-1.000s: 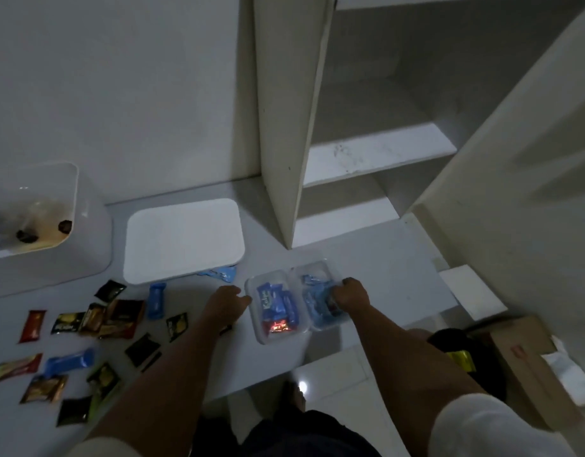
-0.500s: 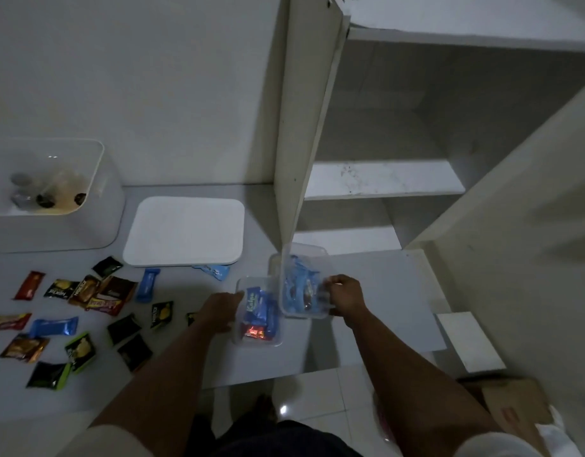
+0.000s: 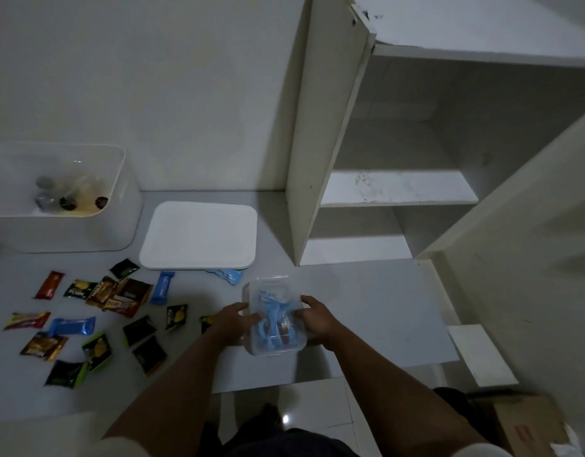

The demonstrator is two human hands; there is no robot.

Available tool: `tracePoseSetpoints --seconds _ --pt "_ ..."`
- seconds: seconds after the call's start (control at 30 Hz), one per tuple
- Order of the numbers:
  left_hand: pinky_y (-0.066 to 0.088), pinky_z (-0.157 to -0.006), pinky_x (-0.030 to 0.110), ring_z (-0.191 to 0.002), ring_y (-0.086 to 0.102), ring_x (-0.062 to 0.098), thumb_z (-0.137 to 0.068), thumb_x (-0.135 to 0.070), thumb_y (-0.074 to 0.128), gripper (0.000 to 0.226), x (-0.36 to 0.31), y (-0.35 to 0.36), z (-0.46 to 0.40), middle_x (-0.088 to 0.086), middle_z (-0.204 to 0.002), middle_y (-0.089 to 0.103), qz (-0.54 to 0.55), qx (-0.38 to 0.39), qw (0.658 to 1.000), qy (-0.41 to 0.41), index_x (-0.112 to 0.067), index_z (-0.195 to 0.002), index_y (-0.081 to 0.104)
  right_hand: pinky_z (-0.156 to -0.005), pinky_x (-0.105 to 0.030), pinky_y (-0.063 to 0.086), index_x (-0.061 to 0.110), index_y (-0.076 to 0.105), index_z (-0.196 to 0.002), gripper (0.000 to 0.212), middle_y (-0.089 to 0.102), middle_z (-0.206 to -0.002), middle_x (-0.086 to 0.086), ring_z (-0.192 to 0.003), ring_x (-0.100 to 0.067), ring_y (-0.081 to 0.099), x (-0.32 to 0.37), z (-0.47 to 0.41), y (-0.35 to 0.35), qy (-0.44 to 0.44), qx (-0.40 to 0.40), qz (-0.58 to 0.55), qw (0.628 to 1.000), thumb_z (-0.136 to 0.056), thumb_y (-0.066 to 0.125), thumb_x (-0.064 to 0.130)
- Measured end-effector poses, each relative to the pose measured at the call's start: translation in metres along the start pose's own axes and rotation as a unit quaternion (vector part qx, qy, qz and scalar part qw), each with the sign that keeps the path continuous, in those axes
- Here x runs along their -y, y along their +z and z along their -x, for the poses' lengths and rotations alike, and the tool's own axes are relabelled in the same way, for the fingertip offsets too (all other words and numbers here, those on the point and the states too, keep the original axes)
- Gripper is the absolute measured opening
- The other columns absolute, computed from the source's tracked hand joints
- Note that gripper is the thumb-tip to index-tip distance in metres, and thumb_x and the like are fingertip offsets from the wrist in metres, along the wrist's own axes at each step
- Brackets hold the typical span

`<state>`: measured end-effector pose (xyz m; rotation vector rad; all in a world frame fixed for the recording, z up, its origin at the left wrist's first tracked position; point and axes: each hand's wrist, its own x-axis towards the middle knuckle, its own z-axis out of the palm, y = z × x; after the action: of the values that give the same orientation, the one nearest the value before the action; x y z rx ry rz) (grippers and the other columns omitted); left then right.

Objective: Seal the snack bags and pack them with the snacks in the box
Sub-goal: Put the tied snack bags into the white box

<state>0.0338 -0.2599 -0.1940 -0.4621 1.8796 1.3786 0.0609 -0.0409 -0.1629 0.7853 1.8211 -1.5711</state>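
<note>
A clear hinged plastic container (image 3: pixel 274 293) lies folded shut on the grey table (image 3: pixel 377 311), with blue and red snack packets inside it. My left hand (image 3: pixel 233 323) grips its left side, fingers over the lid. My right hand (image 3: pixel 316 319) grips its right side. Several loose snack packets (image 3: pixel 119 295) in black, brown, red and blue are scattered on the table to the left. A white storage box (image 3: pixel 121 192) stands at the back left, with small dark items inside. Its flat white lid (image 3: pixel 198 235) lies beside it.
An open cabinet with white shelves (image 3: pixel 396 189) rises behind the table on the right, its door panel (image 3: pixel 321 143) standing edge-on. A blue packet (image 3: pixel 227 275) lies by the lid's front edge. A cardboard box (image 3: pixel 528 423) sits on the floor, lower right.
The container lay open in two halves. My right hand swung the right half up and over onto the left half; it is now shut between both hands. The camera tilted up.
</note>
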Motion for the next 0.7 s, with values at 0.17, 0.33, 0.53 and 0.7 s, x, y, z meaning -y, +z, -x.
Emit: tracePoseSetpoints --seconds 0.17,0.33,0.53,0.7 --pt "0.063 -0.076 0.038 -0.079 0.075 0.021 -0.07 -0.043 0.09 0.052 -0.028 -0.037 0.016 0.007 -0.095 0.077 0.022 -0.026 0.998 0.048 -0.017 -0.111 0.072 -0.059 -0.026 0.056 0.024 0.066 -0.112 0.019 0.069 -0.107 -0.006 -0.082 -0.013 0.068 0.037 0.008 0.025 -0.065 -0.043 -0.043 0.996 -0.098 0.062 0.012" --pt "0.059 -0.069 0.032 -0.08 0.072 0.018 -0.081 -0.048 0.078 0.033 -0.089 -0.119 0.041 0.001 -0.092 0.074 0.037 -0.11 0.986 0.122 -0.028 -0.103 0.064 -0.065 -0.029 0.056 0.024 0.065 -0.121 0.025 0.071 -0.11 -0.005 -0.086 -0.019 0.07 0.128 -0.001 0.085 -0.138 -0.041 -0.038 0.989 -0.098 0.061 0.018" --pt "0.059 -0.06 0.031 -0.084 0.072 0.026 -0.087 -0.045 0.073 0.033 -0.15 -0.262 0.061 0.01 -0.099 0.073 0.092 -0.167 0.971 0.143 -0.014 -0.099 0.072 -0.078 -0.044 0.061 0.029 0.046 -0.148 0.048 0.056 -0.137 -0.006 -0.11 -0.029 0.065 0.258 -0.005 0.194 -0.243 -0.04 0.027 0.969 -0.101 0.056 0.023" --pt "0.059 -0.063 0.031 -0.075 0.072 0.026 -0.082 -0.061 0.067 0.054 -0.169 -0.385 0.05 0.009 -0.092 0.076 0.103 -0.189 0.969 0.124 -0.011 -0.102 0.074 -0.084 -0.051 0.061 0.031 0.031 -0.156 0.06 0.047 -0.15 -0.009 -0.12 -0.036 0.06 0.348 -0.011 0.286 -0.271 -0.008 0.099 0.958 -0.101 0.052 0.026"
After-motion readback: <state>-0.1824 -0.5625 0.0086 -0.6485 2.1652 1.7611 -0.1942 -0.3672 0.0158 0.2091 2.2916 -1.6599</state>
